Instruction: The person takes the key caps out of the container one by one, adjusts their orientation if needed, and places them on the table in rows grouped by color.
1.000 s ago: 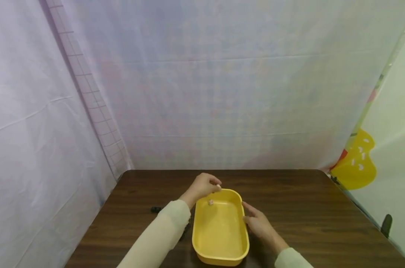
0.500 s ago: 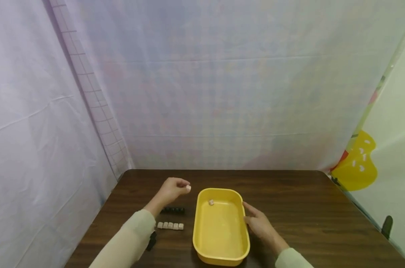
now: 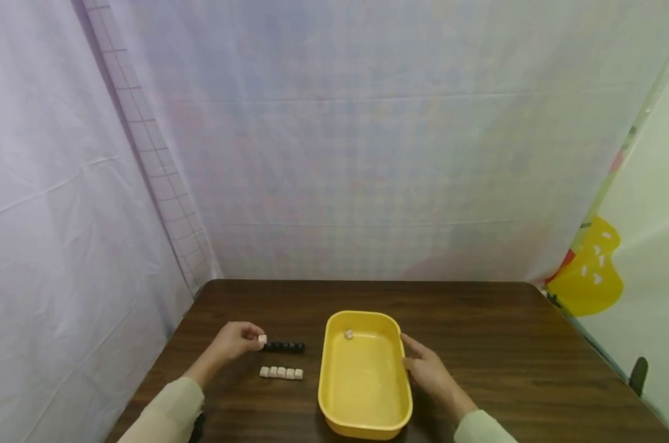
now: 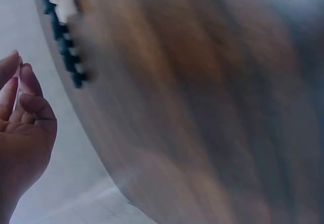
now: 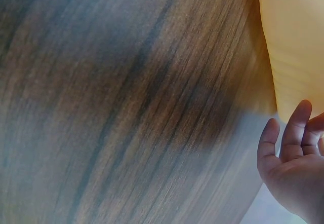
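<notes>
In the head view, my left hand (image 3: 235, 342) pinches a small white keycap-like block (image 3: 262, 339) between thumb and fingertips. That block is right at the left end of a row of black blocks (image 3: 285, 347) of similar size. Nearer me lies a row of several white blocks (image 3: 281, 373). My right hand (image 3: 431, 372) touches the right side of a yellow tray (image 3: 365, 427), its fingers along the outer wall. One pale block (image 3: 348, 334) sits inside the tray near its far end. In the right wrist view, the right hand's fingers (image 5: 298, 122) are mostly straight beside the yellow wall.
The dark wooden table (image 3: 506, 344) carries everything. A dark object (image 3: 198, 427) is partly hidden behind my left sleeve. White curtains (image 3: 334, 154) stand behind the table and at the left; a patterned sheet (image 3: 644, 307) hangs at the right.
My left hand has moved from over the tray's far end leftward and down to the black row, carrying the white block. Both rows have come into view. The right hand and tray stay put.
</notes>
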A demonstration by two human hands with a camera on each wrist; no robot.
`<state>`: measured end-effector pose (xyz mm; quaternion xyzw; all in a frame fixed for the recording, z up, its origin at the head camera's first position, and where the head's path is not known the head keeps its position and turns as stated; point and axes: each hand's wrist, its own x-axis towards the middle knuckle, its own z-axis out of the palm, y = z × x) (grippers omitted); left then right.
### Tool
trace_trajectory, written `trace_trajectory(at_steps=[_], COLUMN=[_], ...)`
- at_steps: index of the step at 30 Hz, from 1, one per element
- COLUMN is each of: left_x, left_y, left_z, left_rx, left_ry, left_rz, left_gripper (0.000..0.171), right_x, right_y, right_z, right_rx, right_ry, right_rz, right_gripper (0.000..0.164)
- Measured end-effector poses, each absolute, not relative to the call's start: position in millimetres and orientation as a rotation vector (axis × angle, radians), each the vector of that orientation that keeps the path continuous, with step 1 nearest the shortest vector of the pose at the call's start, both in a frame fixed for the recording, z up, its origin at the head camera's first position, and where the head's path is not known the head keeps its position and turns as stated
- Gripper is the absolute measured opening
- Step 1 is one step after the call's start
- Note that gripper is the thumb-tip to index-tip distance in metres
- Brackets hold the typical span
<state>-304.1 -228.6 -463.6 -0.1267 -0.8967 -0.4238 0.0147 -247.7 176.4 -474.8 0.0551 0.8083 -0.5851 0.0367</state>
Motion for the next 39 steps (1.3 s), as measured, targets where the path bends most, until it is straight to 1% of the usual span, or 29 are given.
trace_trajectory(at_steps=[9, 19, 39], left_x=[-295, -292, -291], left_y=[-252, -254, -250], left_z=[-483, -493, -497], left_rx=[-0.462, -0.617, -0.610], left_ry=[-2.904, -2.936, -2.955], left_rz=[-1.236, -1.306, -1.382], left_gripper=[0.017, 0.017, 0.023], right_x=[-247, -247, -248], right_y=[176, 176, 176], right_z=[-474, -473, -472], right_rx=[0.171, 0.173, 0.169], right_ry=[2.469, 2.486, 2.465], right_rz=[-1.813, -1.803, -1.809], right_gripper=[0.057, 0.057, 0.057])
